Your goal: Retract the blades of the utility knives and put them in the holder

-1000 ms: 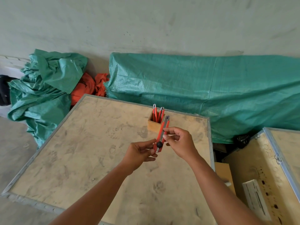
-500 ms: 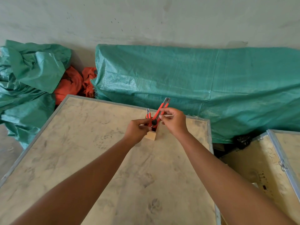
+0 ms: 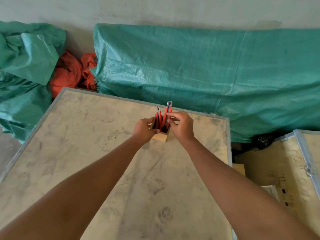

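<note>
Grey plaster wall [image 3: 155,11] is recorded at the back, with a large green tarpaulin [image 3: 207,75] draped along its foot. A second, crumpled green tarpaulin [image 3: 26,66] is heaped at the left, and orange cloth [image 3: 69,73] is wedged between the two. A plywood counter [image 3: 86,153] with a metal-edged rim fills the foreground; its surface is smudged and scuffed. A second plywood crate [image 3: 277,170] with metal edging is seen at the lower right, apart from the counter.

A small wooden holder [image 3: 161,136] is stood on the counter near its far edge. Red utility knives [image 3: 158,116] are stored upright in it, their tips projecting above the rim; the exact count cannot be told. One further red utility knife [image 3: 168,111] is positioned with its lower end inside the holder and its metal tip uppermost; whether the blade is drawn in cannot be told.

Left hand [image 3: 144,129]: curled against the left side of the holder, fingers closed on its wall, thumb at the near rim.

Right hand [image 3: 181,125]: placed just right of the holder, thumb and fingertips [image 3: 168,116] pinched on the body of the further knife.

Both forearms are extended from the lower corners across the counter.
</note>
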Available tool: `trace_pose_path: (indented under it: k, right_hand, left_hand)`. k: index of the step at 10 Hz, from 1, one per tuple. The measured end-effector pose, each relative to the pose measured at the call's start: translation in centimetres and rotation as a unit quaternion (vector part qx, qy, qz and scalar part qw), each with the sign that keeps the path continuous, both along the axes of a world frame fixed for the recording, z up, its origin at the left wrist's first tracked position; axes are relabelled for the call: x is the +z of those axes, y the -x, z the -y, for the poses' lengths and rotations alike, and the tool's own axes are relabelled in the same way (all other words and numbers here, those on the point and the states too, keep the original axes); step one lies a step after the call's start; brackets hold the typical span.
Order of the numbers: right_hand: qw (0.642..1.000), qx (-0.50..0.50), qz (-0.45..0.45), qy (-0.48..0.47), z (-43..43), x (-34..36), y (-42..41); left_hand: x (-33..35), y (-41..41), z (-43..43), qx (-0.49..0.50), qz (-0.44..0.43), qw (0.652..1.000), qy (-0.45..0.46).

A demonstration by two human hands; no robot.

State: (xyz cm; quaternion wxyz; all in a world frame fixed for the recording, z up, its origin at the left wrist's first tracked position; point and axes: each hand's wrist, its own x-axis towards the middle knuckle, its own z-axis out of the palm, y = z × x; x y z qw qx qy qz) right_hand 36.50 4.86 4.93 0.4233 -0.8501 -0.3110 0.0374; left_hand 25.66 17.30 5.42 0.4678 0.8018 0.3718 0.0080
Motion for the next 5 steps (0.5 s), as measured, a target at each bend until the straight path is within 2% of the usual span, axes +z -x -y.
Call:
trace_pose_path:
  k: [2, 5]
  right_hand:
    - [1.0, -0.007, -0.001, 0.021, 0.3, -1.1, 0.5]
    - [0.999, -0.009, 0.001, -0.033, 1.5, 1.7, 1.8]
  left_hand:
    - [0.1, 0.2, 0.1, 0.001, 0.002, 1.0, -0.005]
    - [1.5, 0.6, 1.0, -0.002, 0.019, 1.0, -0.003]
